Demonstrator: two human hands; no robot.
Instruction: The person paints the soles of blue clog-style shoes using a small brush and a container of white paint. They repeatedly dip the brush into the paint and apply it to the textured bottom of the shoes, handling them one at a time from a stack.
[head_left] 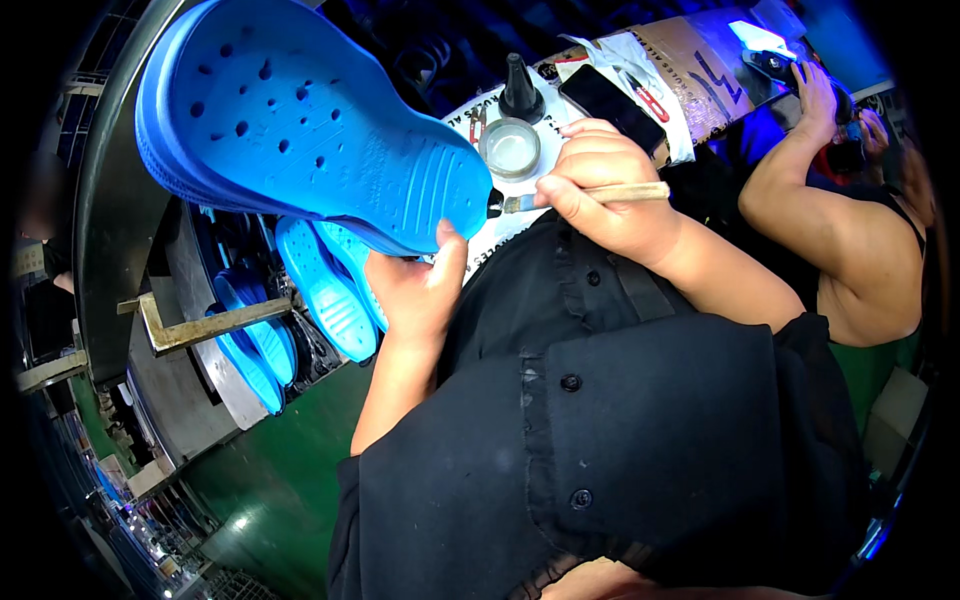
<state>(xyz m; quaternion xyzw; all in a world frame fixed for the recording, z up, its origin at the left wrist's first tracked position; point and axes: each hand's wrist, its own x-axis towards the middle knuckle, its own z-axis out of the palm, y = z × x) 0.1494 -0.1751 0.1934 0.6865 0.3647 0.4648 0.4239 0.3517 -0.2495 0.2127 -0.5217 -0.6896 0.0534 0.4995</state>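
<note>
A large blue foam shoe sole (320, 120), dotted with small holes and ribbed at one end, fills the upper left. My left hand (415, 290) grips its near, ribbed end, thumb on top and the other fingers hidden beneath. In my right hand (610, 195) is a brush (635, 192) with a pale wooden handle, pinched between thumb and fingers. The dark brush tip reaches the rim of the sole's ribbed end. Just beyond the right hand stands a round glass jar (511, 150) with pale contents.
Behind the jar are a black cone-tipped bottle (520, 92), a black phone (612, 108) and red-handled snips (647, 98). More blue soles (330, 290) lie at left, near a metal bracket (205, 325). Cardboard (700, 65) covers the bench; a co-worker's arm (800, 205) is at right.
</note>
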